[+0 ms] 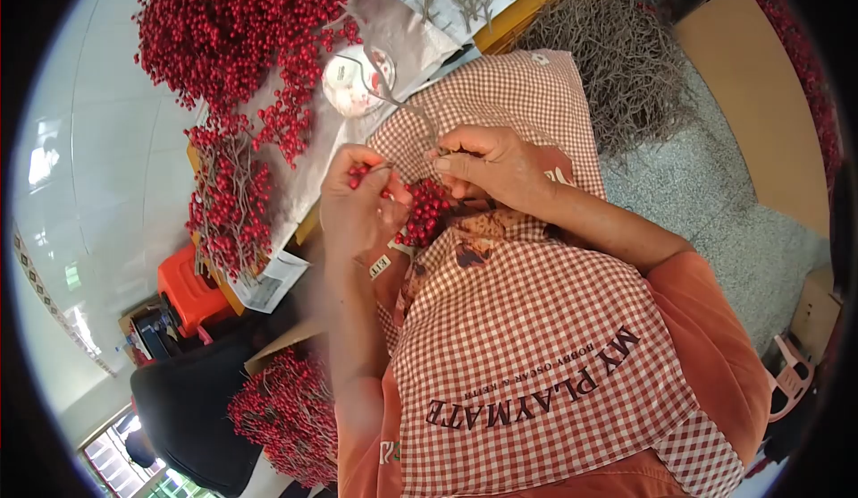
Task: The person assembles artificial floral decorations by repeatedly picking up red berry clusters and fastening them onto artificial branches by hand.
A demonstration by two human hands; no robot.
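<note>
My left hand (365, 198) pinches a small sprig of red berries between thumb and fingers. Close beside it, my right hand (487, 169) grips the lower end of a bare brown branch (407, 105) that reaches up over the table edge. A bunch of red berries (427, 214) hangs between my hands, above the checked apron (536, 337). What carries that bunch is partly hidden by my fingers. Past my hands, a round white container (356, 82) rests on the table.
Large heaps of berry branches (241, 24) cover the table (299, 181). Bare twigs (608, 60) are piled at the right, near a cardboard sheet (760, 96). An orange-red chair (189, 288), another person in dark clothing (201, 409) and more berries (286, 413) are lower left.
</note>
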